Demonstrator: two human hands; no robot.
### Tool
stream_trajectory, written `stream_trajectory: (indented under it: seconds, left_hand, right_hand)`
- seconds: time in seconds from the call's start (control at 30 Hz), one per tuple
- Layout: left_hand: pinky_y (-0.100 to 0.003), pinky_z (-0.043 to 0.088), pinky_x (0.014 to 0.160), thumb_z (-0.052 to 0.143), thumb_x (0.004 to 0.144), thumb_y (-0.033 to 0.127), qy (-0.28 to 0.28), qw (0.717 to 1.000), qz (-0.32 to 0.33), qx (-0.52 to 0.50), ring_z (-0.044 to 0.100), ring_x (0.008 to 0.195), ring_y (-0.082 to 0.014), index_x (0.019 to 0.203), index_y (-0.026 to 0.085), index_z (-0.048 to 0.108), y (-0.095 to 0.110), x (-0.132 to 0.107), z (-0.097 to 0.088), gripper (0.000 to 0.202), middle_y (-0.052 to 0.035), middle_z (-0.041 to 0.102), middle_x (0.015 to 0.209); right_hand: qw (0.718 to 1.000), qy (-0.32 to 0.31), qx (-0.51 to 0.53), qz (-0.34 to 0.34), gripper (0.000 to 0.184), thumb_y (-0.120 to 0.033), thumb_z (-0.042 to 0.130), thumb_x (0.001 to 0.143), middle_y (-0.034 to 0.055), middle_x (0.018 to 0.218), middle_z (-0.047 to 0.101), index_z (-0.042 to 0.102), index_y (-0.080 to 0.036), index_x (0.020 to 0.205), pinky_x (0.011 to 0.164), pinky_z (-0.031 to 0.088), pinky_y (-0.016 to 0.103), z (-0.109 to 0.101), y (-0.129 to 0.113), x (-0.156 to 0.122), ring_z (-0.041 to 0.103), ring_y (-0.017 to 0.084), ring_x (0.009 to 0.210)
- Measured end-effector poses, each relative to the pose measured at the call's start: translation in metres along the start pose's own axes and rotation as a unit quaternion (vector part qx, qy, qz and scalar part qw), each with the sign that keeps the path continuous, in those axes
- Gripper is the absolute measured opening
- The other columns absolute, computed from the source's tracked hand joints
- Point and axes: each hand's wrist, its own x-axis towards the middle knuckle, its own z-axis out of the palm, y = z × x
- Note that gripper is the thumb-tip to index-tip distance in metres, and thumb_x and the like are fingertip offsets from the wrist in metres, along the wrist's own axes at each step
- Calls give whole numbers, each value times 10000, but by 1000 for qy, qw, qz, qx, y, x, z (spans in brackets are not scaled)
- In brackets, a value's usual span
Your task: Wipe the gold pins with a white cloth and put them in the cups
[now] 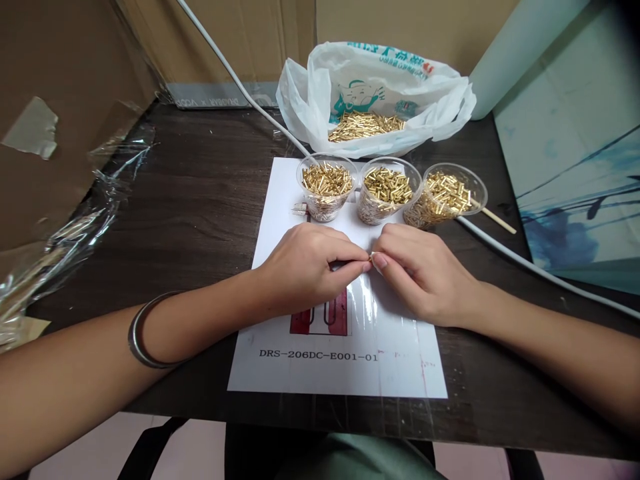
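A: How did the hands stand?

B: Close together, fingertips all but meeting. The left hand [313, 267] had its thumb and forefinger pinched closed on a small piece [371, 258], and the right hand [423, 277] was pinched closed on it from the other side.

A: So where was the piece?

B: Right between the two grips, above the paper sheet [405, 377]. Only a glint of gold showed — too small and too covered to tell its shape.

A: Why such a tight hold?

B: Something that tiny probably left room for fingertips only. Two pinches from opposite sides would have kept it steady, I'd judge.

A: And the cups?

B: Three clear ones stood in a row just beyond the grips: the left cup [325, 212] beyond the left grip, the middle cup [373, 212] beyond the meeting point, the right cup [417, 217] beyond the right grip. All held gold-coloured metal bits [327, 179], likely kept near so a short reach was enough.

A: Was there more behind them?

B: A white plastic bag [435, 117], farther from the grips, its mouth spread open over a heap of similar bits. I took it for the larger stock, set back to leave the hands room.

A: And underneath?

B: The sheet lay below the grips on the dark counter [200, 193] — shiny in places, perhaps taped down so it wouldn't slide.
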Motion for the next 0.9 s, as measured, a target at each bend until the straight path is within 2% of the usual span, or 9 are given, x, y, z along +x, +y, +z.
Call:
stream_trajectory:
  seconds: [0.3, 0.6, 0.9]
  left_hand:
    - [-231, 430, 634, 544, 808, 234, -17, 1000, 0, 3, 560, 630, -100, 761, 179, 701, 1, 0, -2, 173, 4, 634, 658]
    - [-229, 419, 625, 541, 816, 246, -22, 1000, -3, -1, 558, 632, -98, 773, 189, 704, 1, 0, -2, 177, 9, 634, 657]
    - [-231, 431, 650, 548, 818, 261, -34, 999, -5, 3, 581, 673, -106, 830, 198, 703, 1, 0, -2, 168, 7, 653, 711]
  right_hand:
    - [1000, -15, 13, 12, 296, -300, 310, 886, 35, 674, 410, 435, -134, 675, 604, 269, 287, -1, -2, 0, 344, 119, 628]
    - [1000, -7, -1, 18, 238, -271, 369, 848, 29, 669, 412, 459, -129, 680, 598, 266, 280, 1, 0, -2, 357, 117, 633]
    - [998, -26, 44, 20, 224, -236, 378, 836, 26, 657, 421, 473, -121, 669, 592, 267, 270, -3, 0, 1, 359, 107, 617]
